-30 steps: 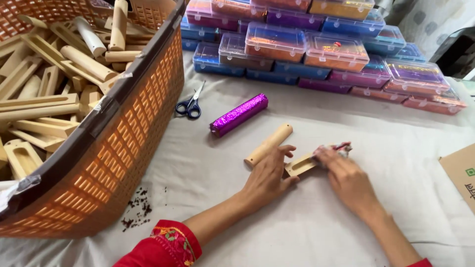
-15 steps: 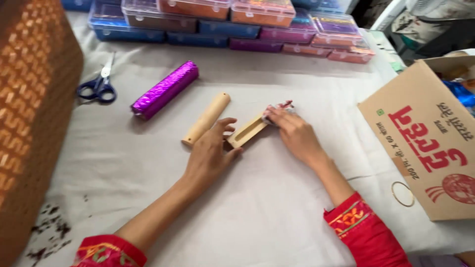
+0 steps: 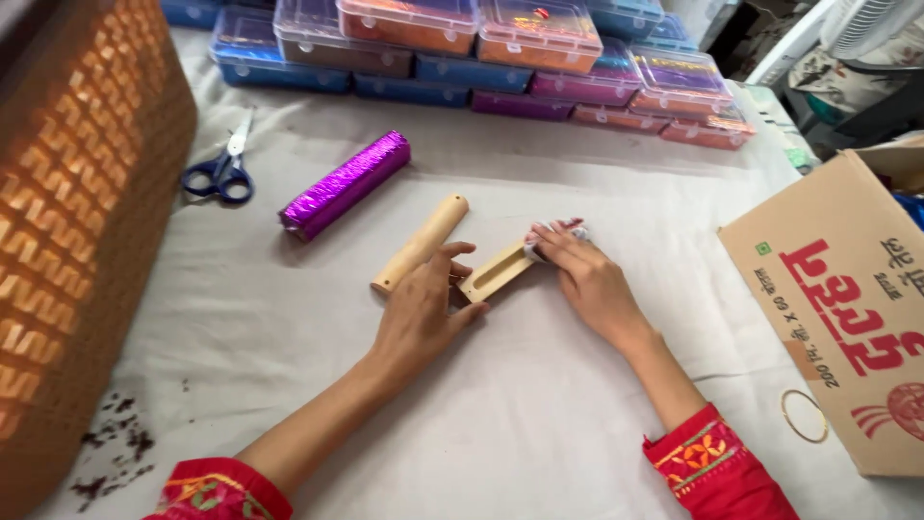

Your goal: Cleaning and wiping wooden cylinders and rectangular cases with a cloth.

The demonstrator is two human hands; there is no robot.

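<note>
Both hands grip wood slat (image 3: 498, 273) flat on cloth (image 3: 539, 404): L hand (image 3: 421, 313) pinches near end, R hand (image 3: 587, 279) far end, long axis running lower-left to upper-right, dowel (image 3: 421, 244) just beside.

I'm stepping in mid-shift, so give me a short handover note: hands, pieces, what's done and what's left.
Left hand: fingers steady the near end of the grooved wooden piece on the white cloth.
Right hand: fingers press a small red-and-white bit at its far end.
Wooden cylinder lies loose beside it, purple foil roll and scissors beyond.
Done: piece laid flat.
Left: the cylinder is untouched.
</note>
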